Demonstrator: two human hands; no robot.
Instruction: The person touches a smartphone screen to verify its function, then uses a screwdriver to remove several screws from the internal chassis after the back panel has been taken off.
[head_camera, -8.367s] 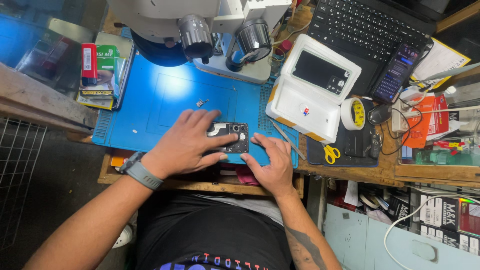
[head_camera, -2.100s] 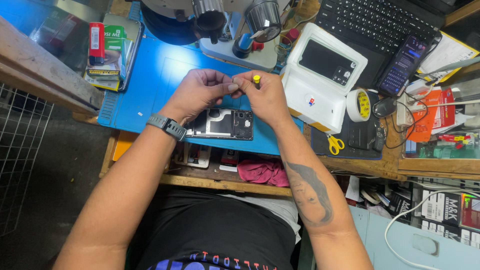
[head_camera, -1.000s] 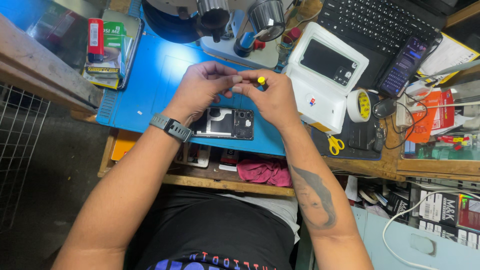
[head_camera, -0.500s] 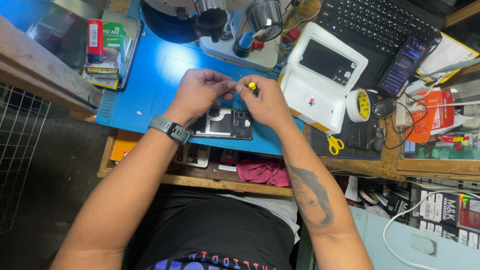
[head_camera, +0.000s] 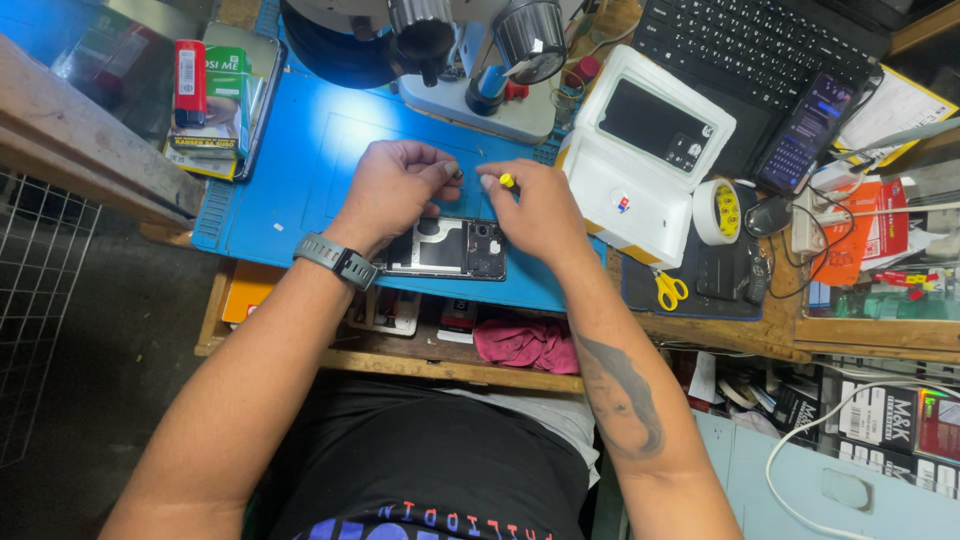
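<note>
One opened phone lies back-up on the blue mat, and both hands hover just above its top edge. The left hand pinches something tiny, too small to tell; the right hand has its grip closed on one yellow-tipped tool — seemingly mid-step, readying tip and part. Next likely needs steady aim down onto the phone. Right of the phone: one white box, one tape roll, one pair of scissors.

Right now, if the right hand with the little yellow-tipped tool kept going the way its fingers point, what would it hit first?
Most likely the left hand. The right hand points leftward across the blue mat, its yellow-tipped tool facing the left fingertips over a small gap. Relative height is unclear, so it might pass just above them.
</note>
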